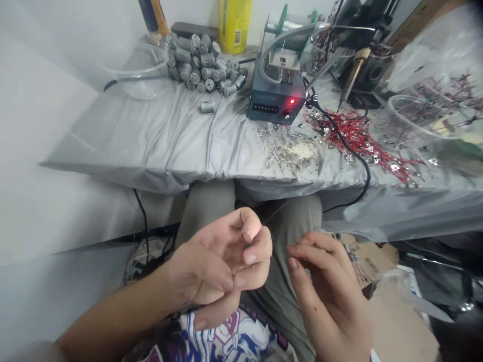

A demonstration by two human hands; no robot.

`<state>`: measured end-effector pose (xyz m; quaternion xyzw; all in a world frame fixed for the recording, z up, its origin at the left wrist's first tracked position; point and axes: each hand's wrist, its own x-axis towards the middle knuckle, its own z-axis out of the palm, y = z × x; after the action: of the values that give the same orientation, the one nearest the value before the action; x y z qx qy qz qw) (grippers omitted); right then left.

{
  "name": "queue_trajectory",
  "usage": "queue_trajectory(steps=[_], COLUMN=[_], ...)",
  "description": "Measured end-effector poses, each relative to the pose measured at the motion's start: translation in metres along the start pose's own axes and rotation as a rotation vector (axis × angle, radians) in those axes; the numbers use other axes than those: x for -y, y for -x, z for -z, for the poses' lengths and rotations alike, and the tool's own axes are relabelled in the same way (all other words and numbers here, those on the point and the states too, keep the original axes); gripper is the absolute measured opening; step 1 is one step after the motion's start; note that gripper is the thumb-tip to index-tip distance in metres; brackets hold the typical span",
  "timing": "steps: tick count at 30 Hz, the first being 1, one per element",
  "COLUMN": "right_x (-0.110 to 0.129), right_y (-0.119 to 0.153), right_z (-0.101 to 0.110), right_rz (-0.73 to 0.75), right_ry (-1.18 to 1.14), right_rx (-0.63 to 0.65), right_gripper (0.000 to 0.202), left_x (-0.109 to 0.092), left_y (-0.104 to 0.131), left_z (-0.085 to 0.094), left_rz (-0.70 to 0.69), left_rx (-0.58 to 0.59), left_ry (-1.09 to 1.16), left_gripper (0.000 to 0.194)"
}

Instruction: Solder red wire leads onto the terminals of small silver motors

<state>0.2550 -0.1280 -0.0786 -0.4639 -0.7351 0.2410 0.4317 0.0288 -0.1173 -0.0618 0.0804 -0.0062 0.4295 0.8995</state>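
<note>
Palm up over my lap, my left hand (226, 261) has loosely curled fingers that are apart, with nothing in them. Just to its right, my right hand (328, 291) is half curled, its thumb and fingertips apart and nothing visible between them. The two hands do not touch. Both are below the front edge of the covered table (151, 146). On the table lie a heap of grey metal cylinders (207, 73), with one separate cylinder (207, 106) in front, and a pile of red wires (354, 136) with small metal parts.
A dark box (277, 95) with a lit red light stands at the table's middle back. Right of it a soldering iron (354, 73) points down. A clear tub (422, 115), a yellow container (234, 25) and a black cable (354, 156) are around. Cardboard (400, 311) lies lower right.
</note>
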Motion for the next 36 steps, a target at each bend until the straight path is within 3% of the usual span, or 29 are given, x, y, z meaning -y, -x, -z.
queue_trajectory(steps=[10,19,22,25,27,31,36], right_x=[0.003,0.003,0.009,0.016,0.019,0.023,0.024], right_y=[-0.001,0.001,0.003,0.001,-0.002,-0.008,-0.01], right_z=[-0.001,-0.003,-0.007,-0.01,-0.011,-0.009,-0.006], right_rz=[0.001,-0.04,-0.201,-0.404,-0.482,-0.515,-0.489], right_ry=[-0.018,-0.12,-0.436,-0.929,-1.161,-1.446,-1.577], right_rx=[0.04,0.035,-0.013,-0.081,-0.088,-0.045,-0.011], right_gripper=[0.019,0.021,0.02,0.006,0.001,0.013,0.025], left_x=[0.002,0.007,0.005,0.006,0.007,0.008,0.009], left_y=[-0.001,-0.002,-0.004,-0.005,-0.005,-0.005,-0.004], left_z=[-0.004,0.007,0.006,0.007,0.01,0.019,0.022], left_rz=[-0.008,-0.025,-0.041,-0.111,-0.116,-0.129,-0.144], left_rx=[-0.02,0.024,-0.081,-0.281,-0.413,-0.506,-0.535], left_ry=[0.016,-0.099,-0.258,-0.675,-0.921,-1.1,-1.151], left_gripper=[0.031,0.022,0.013,0.003,0.01,0.018,0.018])
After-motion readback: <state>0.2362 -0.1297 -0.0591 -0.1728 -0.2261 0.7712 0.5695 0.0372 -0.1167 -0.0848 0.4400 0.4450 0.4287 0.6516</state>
